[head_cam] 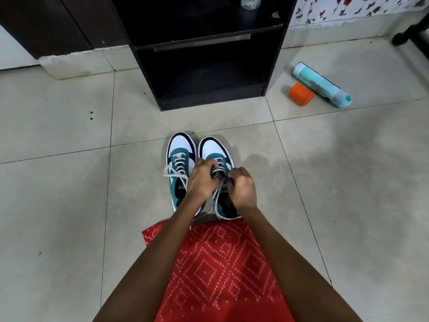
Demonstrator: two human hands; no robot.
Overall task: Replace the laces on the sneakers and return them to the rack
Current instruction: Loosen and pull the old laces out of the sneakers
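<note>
Two teal, white and black sneakers stand side by side on the tiled floor, toes pointing away from me. The left sneaker carries a white lace tied in a bow. Over the tongue of the right sneaker both hands work its white lace. My left hand has curled fingers pinching the lace near the upper eyelets. My right hand pinches the lace's other strand close beside it. Loose lace ends hang down toward the heel. Straight ahead stands the black rack, its lower shelf holding nothing.
A teal spray can lies on the floor to the right of the rack with an orange cap beside it. A clear bottle stands on the rack's upper shelf. Red patterned cloth covers my lap below the sneakers.
</note>
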